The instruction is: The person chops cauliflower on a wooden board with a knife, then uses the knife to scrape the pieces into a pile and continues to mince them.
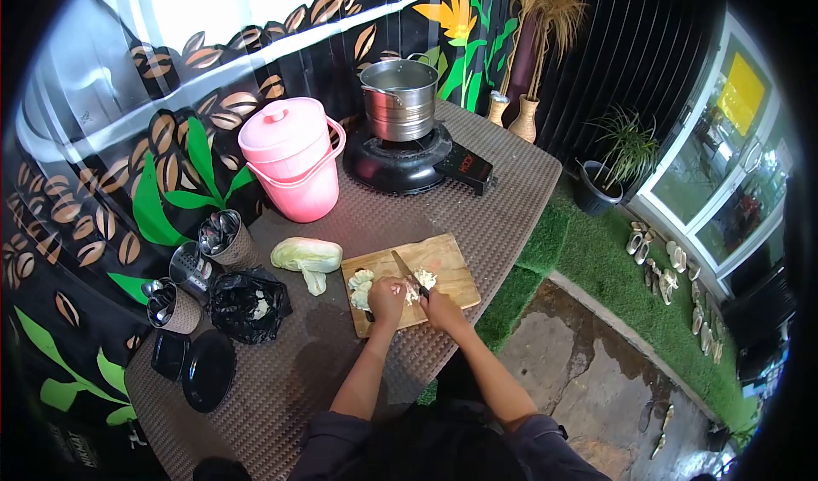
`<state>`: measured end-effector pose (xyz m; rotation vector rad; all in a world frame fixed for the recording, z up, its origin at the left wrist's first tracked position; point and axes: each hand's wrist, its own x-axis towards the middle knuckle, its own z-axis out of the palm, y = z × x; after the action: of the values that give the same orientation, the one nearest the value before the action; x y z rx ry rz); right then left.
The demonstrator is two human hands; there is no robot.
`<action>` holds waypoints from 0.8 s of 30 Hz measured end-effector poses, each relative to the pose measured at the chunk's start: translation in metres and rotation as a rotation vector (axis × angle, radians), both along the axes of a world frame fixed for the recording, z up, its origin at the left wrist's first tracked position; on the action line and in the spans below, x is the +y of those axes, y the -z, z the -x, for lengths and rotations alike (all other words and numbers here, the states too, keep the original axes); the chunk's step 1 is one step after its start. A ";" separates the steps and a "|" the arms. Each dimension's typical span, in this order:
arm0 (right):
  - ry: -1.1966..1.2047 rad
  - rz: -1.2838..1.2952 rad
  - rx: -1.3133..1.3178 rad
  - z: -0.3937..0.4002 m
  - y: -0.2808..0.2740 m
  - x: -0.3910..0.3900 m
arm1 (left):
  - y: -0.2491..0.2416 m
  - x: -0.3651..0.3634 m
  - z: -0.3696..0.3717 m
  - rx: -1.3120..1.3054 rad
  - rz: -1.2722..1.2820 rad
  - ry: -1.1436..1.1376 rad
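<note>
My right hand is wrapped round the black handle of a knife, its blade pointing up and left over the wooden cutting board. Close beside the blade, my left hand is closed with its fingers curled down; whatever they hold is hidden. Small pale chopped pieces lie by the knife. Pale green cabbage leaves rest at the board's left side, and a dark handle-like piece shows below them. A napa cabbage lies on the table just left of the board.
Behind are a pink lidded bucket and a steel pot on a black portable stove. Leftward stand a black plastic bag, cutlery holders and a black plate. The woven table's edge runs close on the right.
</note>
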<state>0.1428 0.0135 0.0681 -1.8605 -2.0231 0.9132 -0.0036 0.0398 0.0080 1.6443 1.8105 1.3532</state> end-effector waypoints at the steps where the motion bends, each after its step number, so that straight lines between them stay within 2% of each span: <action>1: 0.001 0.000 0.000 -0.001 -0.002 -0.001 | 0.001 0.000 -0.001 0.025 0.015 -0.023; 4: -0.027 -0.025 -0.040 0.002 -0.005 -0.006 | 0.004 0.000 -0.001 0.070 0.016 -0.052; 9: 0.152 -0.143 -0.161 0.033 0.020 -0.030 | 0.005 -0.002 0.000 0.080 -0.035 -0.031; 10: 0.152 -0.074 -0.138 0.035 0.020 -0.029 | 0.005 -0.001 0.000 0.064 -0.031 -0.024; 18: 0.079 -0.002 -0.095 0.025 0.002 -0.026 | 0.000 -0.001 0.001 -0.029 0.043 -0.013; 24: 0.117 0.006 -0.073 0.030 0.011 -0.019 | 0.009 -0.005 0.006 0.159 -0.153 0.062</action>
<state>0.1128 -0.0051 0.0570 -2.0188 -1.9300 0.8327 -0.0101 0.0351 -0.0006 1.9212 1.7626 1.3998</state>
